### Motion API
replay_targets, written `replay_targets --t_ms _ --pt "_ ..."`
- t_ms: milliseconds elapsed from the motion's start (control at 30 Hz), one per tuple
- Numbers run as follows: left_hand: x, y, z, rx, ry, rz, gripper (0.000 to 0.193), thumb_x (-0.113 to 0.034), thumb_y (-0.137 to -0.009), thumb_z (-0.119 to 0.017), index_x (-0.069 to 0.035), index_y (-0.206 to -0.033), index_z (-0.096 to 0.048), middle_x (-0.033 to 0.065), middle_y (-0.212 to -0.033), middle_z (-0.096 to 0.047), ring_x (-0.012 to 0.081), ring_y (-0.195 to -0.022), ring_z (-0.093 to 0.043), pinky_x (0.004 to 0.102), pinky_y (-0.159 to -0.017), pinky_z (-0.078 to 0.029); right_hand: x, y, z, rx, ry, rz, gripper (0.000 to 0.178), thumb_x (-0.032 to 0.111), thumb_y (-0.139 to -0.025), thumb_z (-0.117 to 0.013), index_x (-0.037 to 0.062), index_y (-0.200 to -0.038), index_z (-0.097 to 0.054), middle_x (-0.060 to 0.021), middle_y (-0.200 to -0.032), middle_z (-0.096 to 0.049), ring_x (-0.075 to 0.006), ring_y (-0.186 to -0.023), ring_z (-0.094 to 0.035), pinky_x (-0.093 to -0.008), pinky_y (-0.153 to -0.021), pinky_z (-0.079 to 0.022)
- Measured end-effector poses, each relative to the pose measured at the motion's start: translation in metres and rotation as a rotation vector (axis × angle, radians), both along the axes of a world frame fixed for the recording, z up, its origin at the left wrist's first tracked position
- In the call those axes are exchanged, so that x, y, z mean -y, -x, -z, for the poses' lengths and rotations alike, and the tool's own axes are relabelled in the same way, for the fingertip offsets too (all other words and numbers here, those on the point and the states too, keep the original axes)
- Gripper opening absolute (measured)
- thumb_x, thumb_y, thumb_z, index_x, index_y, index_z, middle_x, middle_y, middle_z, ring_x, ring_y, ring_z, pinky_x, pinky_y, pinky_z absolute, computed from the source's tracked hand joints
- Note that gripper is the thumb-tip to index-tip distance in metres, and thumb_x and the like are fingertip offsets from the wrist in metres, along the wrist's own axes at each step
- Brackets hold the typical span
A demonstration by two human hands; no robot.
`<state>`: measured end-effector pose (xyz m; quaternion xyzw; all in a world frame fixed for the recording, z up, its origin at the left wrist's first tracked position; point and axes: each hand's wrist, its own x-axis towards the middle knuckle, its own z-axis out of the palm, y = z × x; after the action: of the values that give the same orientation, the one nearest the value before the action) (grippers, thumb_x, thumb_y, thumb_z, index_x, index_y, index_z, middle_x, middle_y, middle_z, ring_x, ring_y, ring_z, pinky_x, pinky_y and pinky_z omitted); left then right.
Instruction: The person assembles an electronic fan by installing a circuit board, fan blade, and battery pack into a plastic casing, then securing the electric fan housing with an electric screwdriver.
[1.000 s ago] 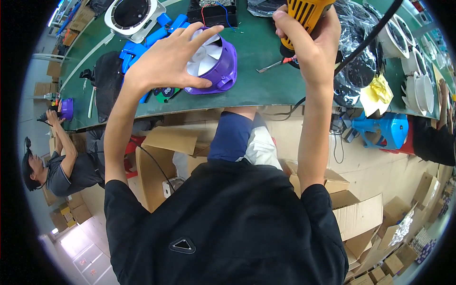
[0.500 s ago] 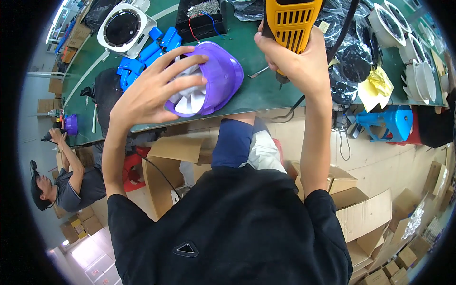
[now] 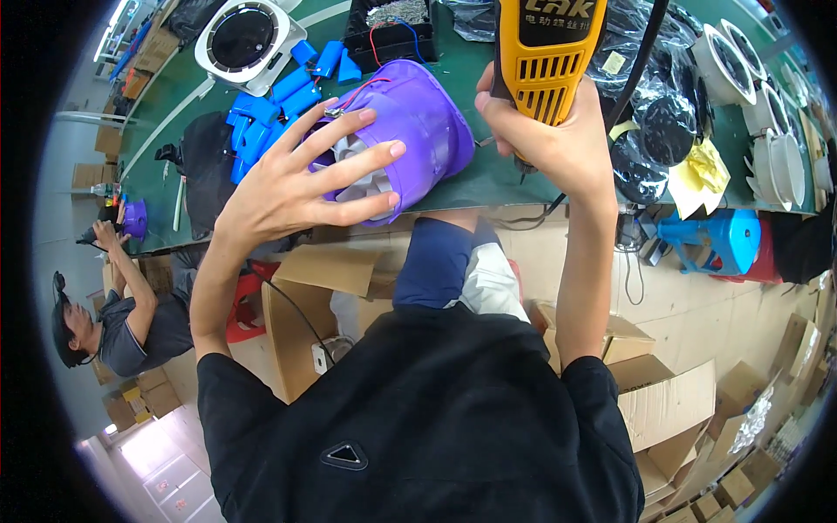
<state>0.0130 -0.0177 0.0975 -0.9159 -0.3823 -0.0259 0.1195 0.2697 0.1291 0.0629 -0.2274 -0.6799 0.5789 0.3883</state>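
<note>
A purple plastic housing, with white parts visible inside its open end, lies tilted on the green table in front of me. My left hand grips it with fingers spread across the opening and rim; the thumb is hidden. A red wire runs over the upper side of the housing. To the right, my right hand is wrapped round a yellow and black corded electric screwdriver. Its tip points down over the front edge of the table, apart from the housing.
Blue wrapped blocks and a white round-faced unit lie left of the housing. A black box of screws stands behind it. Plastic-wrapped black discs and white rings are at right. Another person works far left.
The housing has turned and shifted slightly right, showing more of its side and the red wire. My left fingers have moved with it. The screwdriver has moved slightly right and down.
</note>
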Motion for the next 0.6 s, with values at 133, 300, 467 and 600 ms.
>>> replay_targets --t_ms 133,300,467,600 --pt "0.004 0.006 0.004 0.073 -0.140 0.038 0.066 -0.020 -0.078 -0.076 -0.041 -0.133 -0.047 0.0014 -0.150 -0.046 0.0359 -0.134 -0.048 0.0540 -0.106 -0.048 0.002 0.003 0.002 0.100 -0.003 0.011 0.029 0.016 -0.081 -0.079 0.0035 -0.105 -0.070 -0.0017 -0.079 -0.067 -0.0079 -0.063 -0.063 -0.0226 -0.058 -0.051" --pt "0.007 0.012 -0.009 0.253 -0.215 -0.003 0.069 -0.019 -0.071 -0.083 -0.040 -0.130 -0.053 0.0138 -0.145 -0.046 0.0456 -0.130 -0.048 0.0537 -0.101 -0.052 0.001 -0.004 -0.014 0.256 0.094 -0.146 0.041 0.028 -0.076 -0.088 0.0009 -0.098 -0.067 -0.0015 -0.072 -0.064 -0.0085 -0.060 -0.061 -0.0218 -0.051 -0.048" --pt "0.011 0.005 -0.004 0.445 -0.274 -0.113 0.074 -0.023 -0.066 -0.088 -0.041 -0.131 -0.058 0.0137 -0.146 -0.042 0.0451 -0.131 -0.047 0.0521 -0.103 -0.050 0.011 0.001 -0.014 0.095 0.187 -0.214 0.032 0.021 -0.080 -0.086 0.0019 -0.095 -0.065 -0.0047 -0.074 -0.068 -0.0111 -0.061 -0.065 -0.0233 -0.055 -0.052" --pt "0.010 0.006 -0.011 0.432 -0.275 -0.093 0.070 -0.027 -0.065 -0.089 -0.040 -0.129 -0.062 0.0148 -0.145 -0.043 0.0450 -0.131 -0.046 0.0513 -0.104 -0.048 0.013 0.004 -0.003 -0.060 0.151 -0.189 0.033 0.010 -0.082 -0.083 -0.0004 -0.109 -0.065 -0.0034 -0.072 -0.068 -0.0129 -0.059 -0.067 -0.0231 -0.052 -0.050"
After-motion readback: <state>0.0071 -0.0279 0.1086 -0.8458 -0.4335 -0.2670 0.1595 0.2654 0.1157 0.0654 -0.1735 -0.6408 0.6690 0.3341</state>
